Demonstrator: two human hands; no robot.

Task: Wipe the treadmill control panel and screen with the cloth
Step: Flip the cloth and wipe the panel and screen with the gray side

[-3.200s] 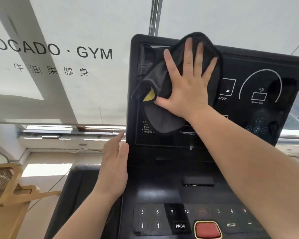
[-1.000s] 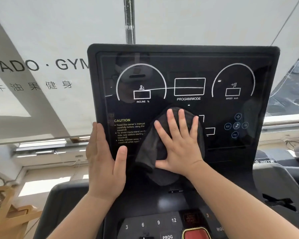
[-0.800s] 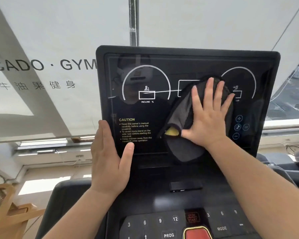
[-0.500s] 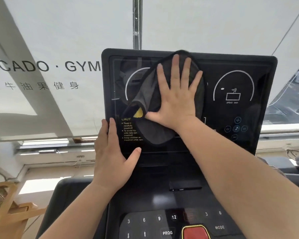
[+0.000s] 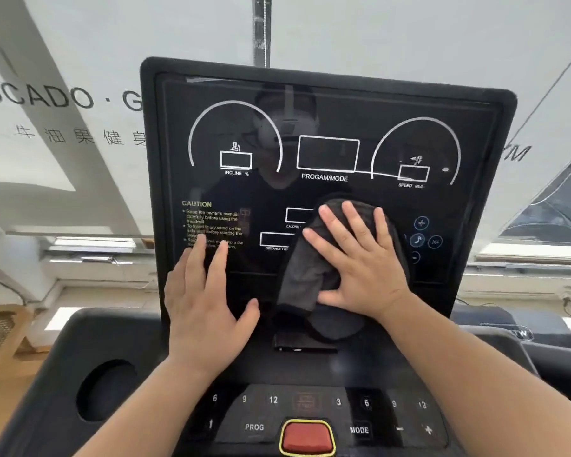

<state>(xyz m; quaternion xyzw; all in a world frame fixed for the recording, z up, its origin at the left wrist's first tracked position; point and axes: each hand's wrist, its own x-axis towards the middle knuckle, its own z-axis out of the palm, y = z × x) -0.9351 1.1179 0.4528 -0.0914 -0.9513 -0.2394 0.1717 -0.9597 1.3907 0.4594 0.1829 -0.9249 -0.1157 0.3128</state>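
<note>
The treadmill's black glossy screen stands upright, with white dial outlines and a CAUTION text at its lower left. My right hand lies flat with fingers spread, pressing a dark grey cloth against the screen's lower middle-right. The cloth hangs down past the screen's bottom edge. My left hand rests flat and open on the screen's lower left, below the CAUTION text, holding nothing. The control panel with number keys, PROG and MODE buttons lies below, near the bottom of the view.
A red stop button with a yellow rim sits at the panel's centre. A round cup holder is sunk into the console at left. A small black slot lies under the cloth. A window with gym lettering is behind.
My right hand has swept the cloth from the screen's top centre down to its lower middle-right. My left hand shifted from the screen's left edge onto its lower left face.
</note>
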